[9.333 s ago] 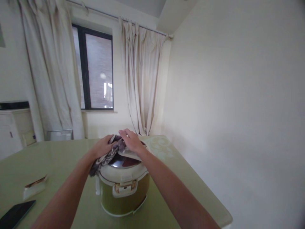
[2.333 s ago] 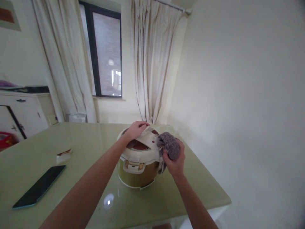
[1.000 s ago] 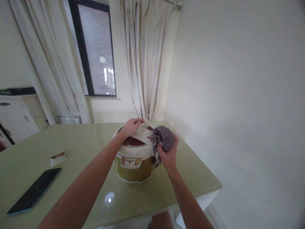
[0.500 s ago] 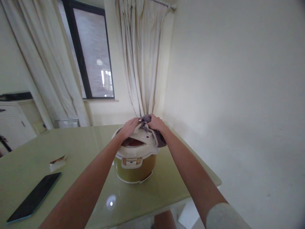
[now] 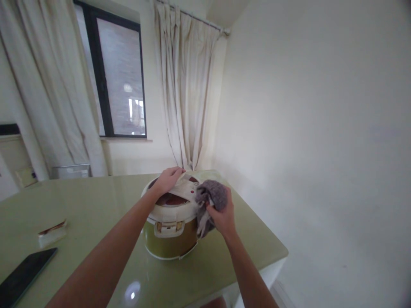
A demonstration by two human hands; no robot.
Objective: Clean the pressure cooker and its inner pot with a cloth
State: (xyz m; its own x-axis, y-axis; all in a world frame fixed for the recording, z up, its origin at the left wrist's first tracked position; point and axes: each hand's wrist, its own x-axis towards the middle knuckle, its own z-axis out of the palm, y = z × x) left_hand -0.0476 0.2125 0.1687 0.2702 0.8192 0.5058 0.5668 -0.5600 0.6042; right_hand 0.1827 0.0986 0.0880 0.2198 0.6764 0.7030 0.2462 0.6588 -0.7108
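A rice cooker [image 5: 171,244] with a white lid and a gold-green body stands on the table, its latch facing me. My left hand [image 5: 168,179] lies on top of the lid with its fingers stretched over the raised middle band. A crumpled grey-purple cloth [image 5: 212,194] is bunched in my right hand [image 5: 224,214]. Part of the cloth hangs down against the cooker's right side, hiding that stretch of rim. A small red dot shows on the lid between the hands.
The pale green glass-like table [image 5: 96,205] has its right edge close to the bare wall. A black tablet-like slab [image 5: 27,273] and a small white packet [image 5: 53,235] lie at the left. Curtains [image 5: 186,85] and a window are behind.
My right hand has brought the cloth from the far top of the lid toward me and down to the cooker's right side. My left hand stays on the lid. The view has shifted slightly.
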